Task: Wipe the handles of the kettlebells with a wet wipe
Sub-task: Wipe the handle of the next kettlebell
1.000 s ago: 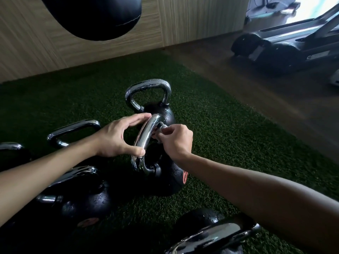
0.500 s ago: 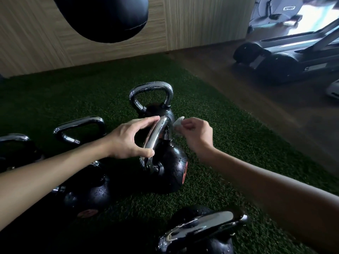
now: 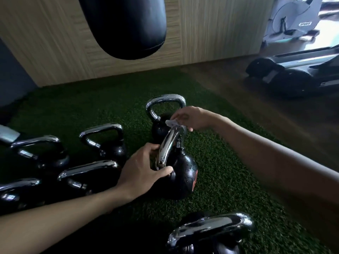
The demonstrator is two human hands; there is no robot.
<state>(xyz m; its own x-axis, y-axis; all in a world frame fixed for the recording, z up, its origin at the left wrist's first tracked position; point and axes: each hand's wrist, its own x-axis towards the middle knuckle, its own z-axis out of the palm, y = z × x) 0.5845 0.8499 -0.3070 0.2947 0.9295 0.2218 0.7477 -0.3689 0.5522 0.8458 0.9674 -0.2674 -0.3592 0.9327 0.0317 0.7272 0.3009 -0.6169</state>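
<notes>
A black kettlebell (image 3: 181,173) with a chrome handle (image 3: 167,145) stands on green turf in the middle. My left hand (image 3: 145,171) grips the lower left part of that handle, thumb on the near side. My right hand (image 3: 190,117) pinches a small white wet wipe (image 3: 171,123) and holds it against the top of the handle. Behind it stands another kettlebell with a chrome handle (image 3: 165,101), partly hidden by my right hand.
Several more kettlebells stand to the left (image 3: 104,136) and one at the bottom edge (image 3: 211,230). A black punching bag (image 3: 124,24) hangs overhead. A wood wall is behind; a treadmill (image 3: 297,74) and a bike (image 3: 293,21) are on the right.
My right hand has lifted out from inside the handle loop and carried the wipe up to the handle's top. My left hand slid lower on the handle. The view tilted up.
</notes>
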